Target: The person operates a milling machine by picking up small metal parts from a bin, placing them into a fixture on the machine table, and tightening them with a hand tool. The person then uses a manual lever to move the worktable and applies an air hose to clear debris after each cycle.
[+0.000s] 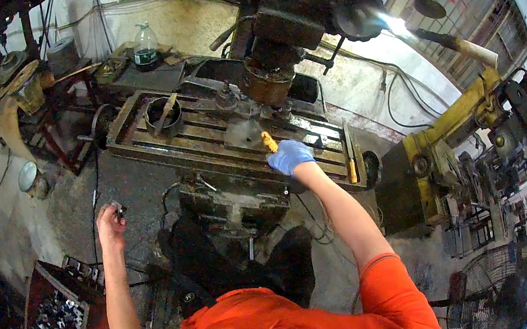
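My left hand (110, 224), bare, is out to the left over the floor, its fingers closed on a small dark metal part (120, 210). My right hand (290, 156) wears a blue glove and grips a yellow air blow gun (269, 141) above the machine's slotted table (196, 153). A pale blurred haze hangs just left of the gun, near a metal fixture (225, 98) on the table. Over the fixture stands the machine's dark, greasy head (271, 80). The fingers round the gun are partly hidden by the glove's back.
A dark pot (164, 119) with a brush in it stands on the table's left; an orange-handled tool (352, 169) lies at its right end. A box of small metal parts (36, 297) is at lower left. A bucket (31, 179), yellow machine (454, 127) and fan (510, 287) surround me.
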`<action>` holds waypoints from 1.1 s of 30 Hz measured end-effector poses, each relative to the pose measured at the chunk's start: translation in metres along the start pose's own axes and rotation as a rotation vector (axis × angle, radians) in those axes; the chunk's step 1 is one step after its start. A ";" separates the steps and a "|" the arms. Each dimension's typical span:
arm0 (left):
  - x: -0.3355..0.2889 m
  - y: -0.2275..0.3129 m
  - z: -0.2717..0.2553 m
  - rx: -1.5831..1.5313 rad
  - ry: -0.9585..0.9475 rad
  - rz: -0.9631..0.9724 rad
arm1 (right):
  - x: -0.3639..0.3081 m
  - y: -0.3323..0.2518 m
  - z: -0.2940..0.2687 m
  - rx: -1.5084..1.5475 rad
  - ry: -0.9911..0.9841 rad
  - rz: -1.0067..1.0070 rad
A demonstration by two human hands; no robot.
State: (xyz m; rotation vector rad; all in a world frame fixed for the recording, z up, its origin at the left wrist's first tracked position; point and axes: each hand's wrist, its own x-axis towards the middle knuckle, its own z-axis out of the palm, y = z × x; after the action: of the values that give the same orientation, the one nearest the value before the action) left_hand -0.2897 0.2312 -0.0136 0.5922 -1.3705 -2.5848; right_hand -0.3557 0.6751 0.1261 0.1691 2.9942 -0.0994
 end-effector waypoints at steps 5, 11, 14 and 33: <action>-0.006 -0.020 0.068 0.097 -0.085 -0.087 | -0.063 0.023 -0.021 0.174 -0.300 -0.267; -0.017 -0.049 0.189 0.368 -0.533 -0.072 | -0.117 0.040 -0.031 0.221 -0.167 -0.326; -0.019 -0.066 0.243 0.445 -0.711 0.040 | -0.128 0.047 -0.025 0.017 -0.190 -0.352; 0.033 -0.077 0.323 1.578 -0.669 1.044 | -0.042 0.102 0.119 0.488 0.004 0.125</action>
State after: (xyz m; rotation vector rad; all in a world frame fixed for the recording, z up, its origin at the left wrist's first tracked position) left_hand -0.4495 0.5098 0.0767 -0.8140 -2.6479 -0.5190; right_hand -0.2867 0.7632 0.0088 0.4042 2.8930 -0.8128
